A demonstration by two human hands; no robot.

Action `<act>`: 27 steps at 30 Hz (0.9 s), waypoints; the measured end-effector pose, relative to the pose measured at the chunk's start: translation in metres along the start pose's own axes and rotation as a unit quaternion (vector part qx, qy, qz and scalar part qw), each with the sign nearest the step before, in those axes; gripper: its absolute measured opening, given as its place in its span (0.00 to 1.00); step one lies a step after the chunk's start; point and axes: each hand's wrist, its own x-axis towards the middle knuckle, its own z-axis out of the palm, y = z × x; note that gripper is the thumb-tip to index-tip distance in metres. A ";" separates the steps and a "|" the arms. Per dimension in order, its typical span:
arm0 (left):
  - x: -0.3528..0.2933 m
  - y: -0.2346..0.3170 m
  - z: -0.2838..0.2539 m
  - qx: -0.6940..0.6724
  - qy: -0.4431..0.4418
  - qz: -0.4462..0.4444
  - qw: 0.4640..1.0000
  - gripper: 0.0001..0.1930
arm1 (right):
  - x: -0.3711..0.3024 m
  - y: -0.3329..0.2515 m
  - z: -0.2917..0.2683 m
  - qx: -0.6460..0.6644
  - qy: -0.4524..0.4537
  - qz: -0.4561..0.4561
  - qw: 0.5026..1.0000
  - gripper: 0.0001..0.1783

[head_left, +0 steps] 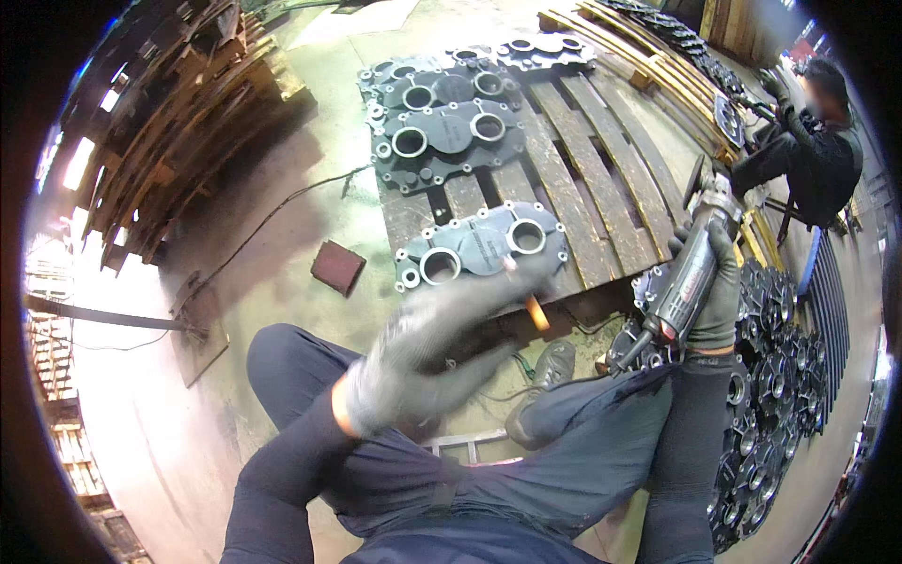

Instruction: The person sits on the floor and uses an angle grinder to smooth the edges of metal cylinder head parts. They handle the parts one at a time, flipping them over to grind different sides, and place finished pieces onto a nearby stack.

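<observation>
My left hand (423, 348), in a grey glove, is smeared by motion before my lap, fingers reaching right. A thin white-and-orange stick (537, 313) shows on both sides of the fingers and seems held between them; its kind is unclear. Just beyond lies a grey metal cover plate (479, 242) with two large round holes, flat on the near edge of a wooden pallet (606, 207). On the right, my gloved right hand (719, 282) is closed around the body of an angle grinder (688, 287), its disc end pointing up and away, its cord end toward my knee.
Several similar cover plates (442, 141) lie at the pallet's far left. More dark metal parts (766, 376) are piled at my right. A reddish-brown block (338, 268) and a cable (282, 202) lie on the floor. Stacked pallets (188, 122) stand left; another person (808, 150) sits far right.
</observation>
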 end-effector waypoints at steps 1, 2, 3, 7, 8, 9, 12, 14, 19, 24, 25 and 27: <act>0.000 0.028 0.010 -0.131 -0.049 -0.065 0.988 0.36 | 0.000 0.000 -0.004 0.001 -0.005 0.002 1.000 0.30; 0.003 0.061 0.018 -0.235 -0.077 -0.123 0.961 0.33 | 0.001 0.002 -0.006 0.000 -0.010 -0.003 1.000 0.30; -0.004 0.067 0.026 -0.305 -0.096 -0.076 0.944 0.28 | 0.002 0.003 -0.005 0.000 -0.018 -0.010 1.000 0.30; -0.015 0.083 0.080 -0.336 -0.030 0.065 0.939 0.18 | 0.000 -0.004 -0.023 -0.005 -0.023 -0.003 1.000 0.31; -0.022 0.084 0.099 -0.341 0.009 0.096 0.935 0.20 | -0.001 -0.005 -0.028 -0.006 -0.016 0.001 1.000 0.31; -0.032 0.065 0.114 -0.325 0.016 0.158 0.932 0.19 | -0.001 -0.005 -0.029 0.000 -0.013 0.003 1.000 0.31; -0.029 0.057 0.124 -0.316 -0.033 0.197 0.927 0.19 | -0.005 -0.008 -0.033 -0.001 -0.005 0.004 1.000 0.31; -0.020 0.064 0.123 -0.319 -0.083 0.172 0.928 0.18 | -0.006 -0.009 -0.032 -0.014 0.003 0.002 1.000 0.30; -0.022 0.059 0.104 -0.259 -0.168 0.017 0.951 0.20 | 0.002 -0.002 -0.038 0.008 -0.012 0.023 1.000 0.29; 0.006 -0.004 0.101 0.052 -0.105 -0.268 0.956 0.34 | -0.002 -0.005 -0.044 -0.010 -0.012 0.002 1.000 0.31; -0.016 -0.051 0.106 0.191 -0.104 -0.260 0.941 0.31 | 0.000 -0.005 -0.046 0.000 -0.029 0.001 1.000 0.31; -0.057 -0.133 0.107 0.338 -0.133 -0.319 0.876 0.22 | 0.003 -0.004 -0.041 0.007 -0.031 -0.011 0.999 0.32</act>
